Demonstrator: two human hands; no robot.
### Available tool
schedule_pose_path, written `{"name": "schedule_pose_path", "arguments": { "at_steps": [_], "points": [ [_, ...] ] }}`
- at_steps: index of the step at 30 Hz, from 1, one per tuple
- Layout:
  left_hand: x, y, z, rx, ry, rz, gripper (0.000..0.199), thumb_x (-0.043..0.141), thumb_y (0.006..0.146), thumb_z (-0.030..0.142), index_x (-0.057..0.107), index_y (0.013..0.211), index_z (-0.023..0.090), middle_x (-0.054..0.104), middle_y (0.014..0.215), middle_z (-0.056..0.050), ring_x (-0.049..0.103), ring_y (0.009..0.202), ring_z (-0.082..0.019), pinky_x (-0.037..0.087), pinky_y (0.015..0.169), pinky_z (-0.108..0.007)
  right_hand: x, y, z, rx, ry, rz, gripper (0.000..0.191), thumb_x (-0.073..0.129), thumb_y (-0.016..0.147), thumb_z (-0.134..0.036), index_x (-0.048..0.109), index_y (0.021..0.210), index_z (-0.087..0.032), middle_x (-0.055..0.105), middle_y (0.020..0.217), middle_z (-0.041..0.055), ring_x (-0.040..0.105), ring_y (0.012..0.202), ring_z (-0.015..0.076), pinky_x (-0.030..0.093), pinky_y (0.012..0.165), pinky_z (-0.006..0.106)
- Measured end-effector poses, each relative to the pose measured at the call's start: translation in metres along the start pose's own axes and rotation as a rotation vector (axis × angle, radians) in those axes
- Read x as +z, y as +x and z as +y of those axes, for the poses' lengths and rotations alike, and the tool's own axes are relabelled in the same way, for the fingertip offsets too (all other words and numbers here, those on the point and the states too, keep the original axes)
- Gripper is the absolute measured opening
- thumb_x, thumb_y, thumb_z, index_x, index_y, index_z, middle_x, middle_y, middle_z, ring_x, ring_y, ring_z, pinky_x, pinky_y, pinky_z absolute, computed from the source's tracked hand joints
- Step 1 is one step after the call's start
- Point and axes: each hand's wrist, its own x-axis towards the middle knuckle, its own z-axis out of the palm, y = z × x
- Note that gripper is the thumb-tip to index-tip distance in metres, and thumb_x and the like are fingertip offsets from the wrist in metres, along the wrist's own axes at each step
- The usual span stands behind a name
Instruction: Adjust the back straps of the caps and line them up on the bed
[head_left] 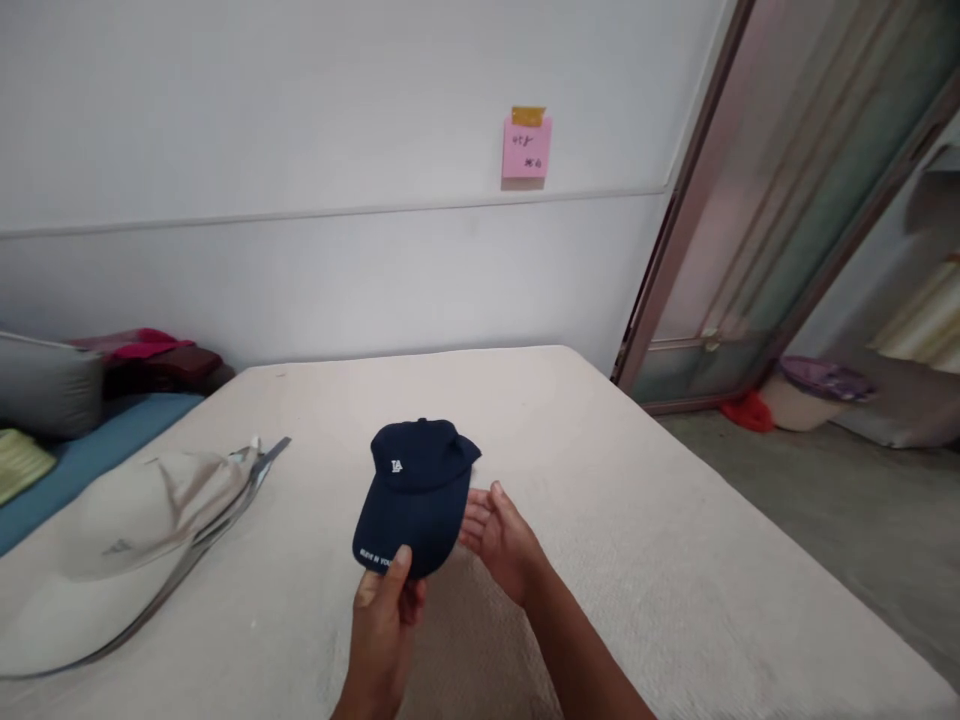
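Observation:
A navy baseball cap (417, 490) with a small white logo on its crown and white lettering along the brim is held up over the pale bed surface (570, 430). My left hand (386, 610) grips the front edge of the brim, thumb on top and fingers underneath. Beside the cap's right side, my right hand (501, 535) has its palm turned toward it and its thumb raised. Those fingers are apart, and their tips reach the cap's edge; whether they touch it I cannot tell.
Left on the bed lie several light-coloured caps (142, 530), overlapping. Beyond are a grey pillow (49, 385) and a blue cloth (142, 420). A pink note (526, 150) is taped to the white wall. A sliding door (720, 220) and a bin (806, 395) stand at right.

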Motion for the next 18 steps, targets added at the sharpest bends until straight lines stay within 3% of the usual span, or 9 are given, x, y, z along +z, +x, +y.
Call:
{"name": "schedule_pose_path", "arguments": {
  "at_steps": [3,5,8,10,12,14,18],
  "points": [
    [-0.01,-0.007,-0.014,-0.043,0.176,-0.057,0.027,0.073,0.066,0.043,0.059,0.068,0.019,0.055,0.05,0.002,0.047,0.045,-0.011,0.036,0.042,-0.023,0.002,-0.003,-0.006,-0.004,0.039,-0.081,0.053,0.041,0.087,-0.058,0.058,0.118,-0.019,0.062,0.119,0.0118,0.059,0.107,0.0218,0.04,0.094,0.036],
    [-0.019,-0.014,-0.024,-0.042,0.274,-0.098,0.031,0.072,0.066,0.047,0.059,0.059,0.019,0.054,0.047,0.0,0.045,0.042,-0.012,0.034,0.04,-0.025,0.002,-0.004,-0.009,0.0,0.114,-0.068,0.052,0.043,0.087,-0.056,0.057,0.121,-0.02,0.059,0.125,0.0096,0.054,0.116,0.022,0.038,0.099,0.037],
    [-0.038,-0.021,-0.039,-0.072,0.375,-0.224,0.03,0.074,0.063,0.047,0.064,0.055,0.02,0.06,0.05,-0.004,0.048,0.043,-0.014,0.038,0.042,-0.028,0.0,-0.006,-0.012,0.032,0.205,0.052,0.041,0.049,0.085,-0.046,0.064,0.111,-0.017,0.065,0.116,0.0086,0.058,0.111,0.0223,0.04,0.099,0.037],
    [-0.051,-0.023,-0.042,-0.161,0.307,-0.325,0.025,0.077,0.059,0.046,0.07,0.063,0.022,0.065,0.058,-0.007,0.058,0.052,-0.02,0.046,0.051,-0.032,-0.001,-0.008,-0.012,0.083,0.254,0.12,0.033,0.052,0.082,-0.037,0.068,0.101,-0.015,0.07,0.103,0.0086,0.063,0.102,0.0224,0.042,0.096,0.037],
    [-0.06,-0.021,-0.035,-0.258,0.163,-0.395,0.035,0.072,0.06,0.056,0.073,0.075,0.025,0.07,0.068,-0.01,0.066,0.073,-0.028,0.051,0.066,-0.039,0.0,-0.012,-0.009,0.139,0.282,0.142,0.029,0.052,0.079,-0.031,0.07,0.094,-0.013,0.072,0.093,0.0092,0.066,0.093,0.0226,0.045,0.093,0.037],
    [-0.063,-0.017,-0.018,-0.335,0.007,-0.4,0.054,0.057,0.062,0.072,0.073,0.084,0.026,0.072,0.079,-0.013,0.064,0.095,-0.033,0.05,0.079,-0.045,0.002,-0.016,-0.005,0.155,0.293,0.145,0.027,0.051,0.076,-0.027,0.071,0.088,-0.013,0.072,0.086,0.0091,0.066,0.087,0.0224,0.048,0.088,0.036],
    [-0.062,-0.005,0.029,-0.416,-0.268,-0.358,0.079,0.038,0.058,0.086,0.071,0.093,0.025,0.073,0.085,-0.013,0.059,0.107,-0.036,0.045,0.089,-0.051,0.01,-0.023,0.01,0.231,0.31,0.061,0.02,0.054,0.068,-0.025,0.07,0.074,-0.013,0.07,0.074,0.0082,0.065,0.071,0.0202,0.051,0.075,0.032]
  ]
}}
